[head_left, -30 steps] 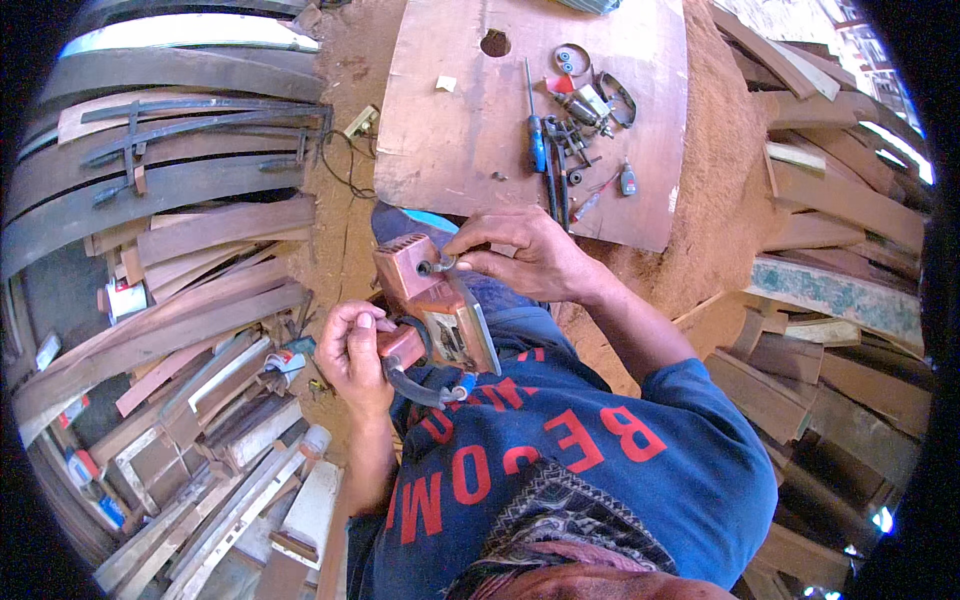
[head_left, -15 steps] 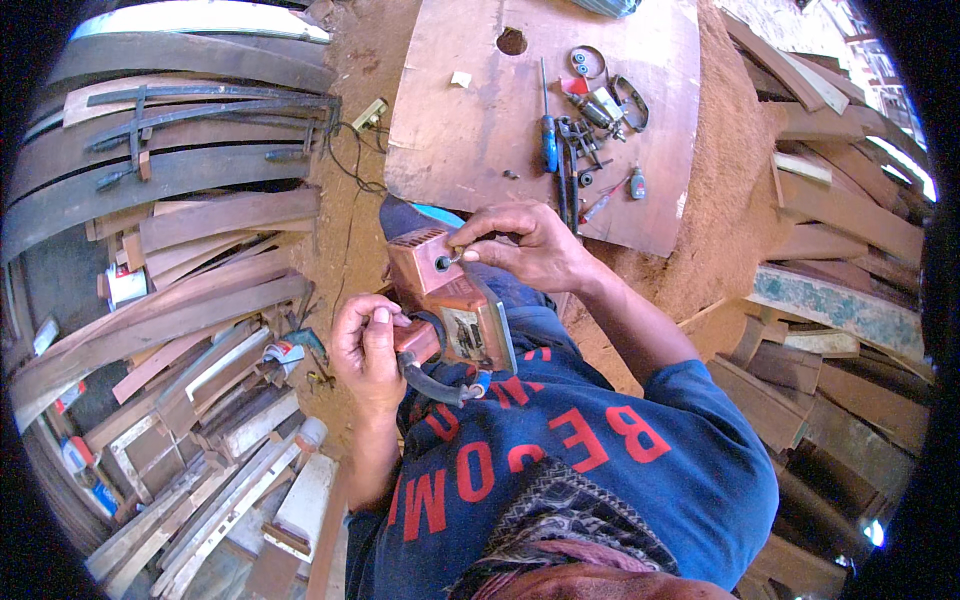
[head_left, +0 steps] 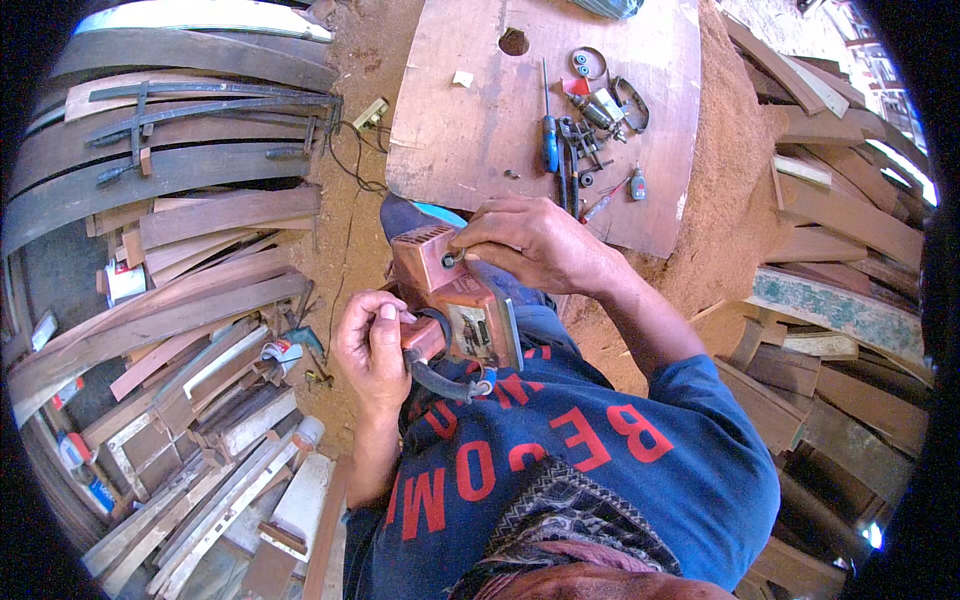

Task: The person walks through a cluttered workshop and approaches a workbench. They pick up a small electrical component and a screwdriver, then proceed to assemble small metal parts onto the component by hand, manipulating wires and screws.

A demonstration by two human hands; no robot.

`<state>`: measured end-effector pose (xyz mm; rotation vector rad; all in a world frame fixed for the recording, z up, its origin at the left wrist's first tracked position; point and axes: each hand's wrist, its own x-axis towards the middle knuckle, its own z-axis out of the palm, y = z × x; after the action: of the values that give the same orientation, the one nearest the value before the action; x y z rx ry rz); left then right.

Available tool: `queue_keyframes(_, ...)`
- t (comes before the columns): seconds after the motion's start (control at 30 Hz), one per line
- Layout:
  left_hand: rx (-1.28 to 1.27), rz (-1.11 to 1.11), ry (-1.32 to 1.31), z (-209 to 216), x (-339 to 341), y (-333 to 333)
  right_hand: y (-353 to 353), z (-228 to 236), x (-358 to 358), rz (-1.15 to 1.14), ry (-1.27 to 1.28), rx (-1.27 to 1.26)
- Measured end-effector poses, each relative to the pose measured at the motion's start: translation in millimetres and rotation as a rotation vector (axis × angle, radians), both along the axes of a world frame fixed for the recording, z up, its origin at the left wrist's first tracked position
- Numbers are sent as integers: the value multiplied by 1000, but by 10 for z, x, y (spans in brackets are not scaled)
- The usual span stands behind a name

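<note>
A reddish-brown power tool [head_left: 460,293] with a vented, box-shaped housing rests against my lap, its flat metal plate [head_left: 513,335] facing right. My left hand [head_left: 372,345] is closed round the tool's handle [head_left: 428,334], thumb on top. From that handle a thick dark cord [head_left: 440,383] bends toward my shirt. At the round hole [head_left: 448,261] in the housing, the fingers of my right hand [head_left: 540,243] are pinched together. Whatever they hold is small and mostly hidden by the fingertips.
Ahead lies a wooden board [head_left: 450,130] bearing a blue-handled screwdriver [head_left: 550,145], a drive belt [head_left: 631,105], a small bottle [head_left: 638,184] and several metal parts. A power strip [head_left: 371,113] with a black cable sits left of it. Sawdust [head_left: 740,180] and stacked planks [head_left: 230,215] flank both sides.
My right hand has turned slightly, its back now showing more and its fingertips closer over the hole. The tool has tilted a little; my left hand keeps its grip.
</note>
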<state>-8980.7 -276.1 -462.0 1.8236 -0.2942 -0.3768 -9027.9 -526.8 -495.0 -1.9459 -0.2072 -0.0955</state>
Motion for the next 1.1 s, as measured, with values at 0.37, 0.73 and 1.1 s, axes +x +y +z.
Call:
queue_keyframes(0.37, 24, 53, 39, -28, -28, 41, -167, -231, -66, -209, 135, 246)
queue_keyframes(0.73, 50, 54, 48, -1, -30, 36, -377, -2066, -316, -880, 257, -472)
queue_keyframes(1.1, 58, 32, 35, 9, 4, 19, -393, -1899, -324, -925, 188, -495)
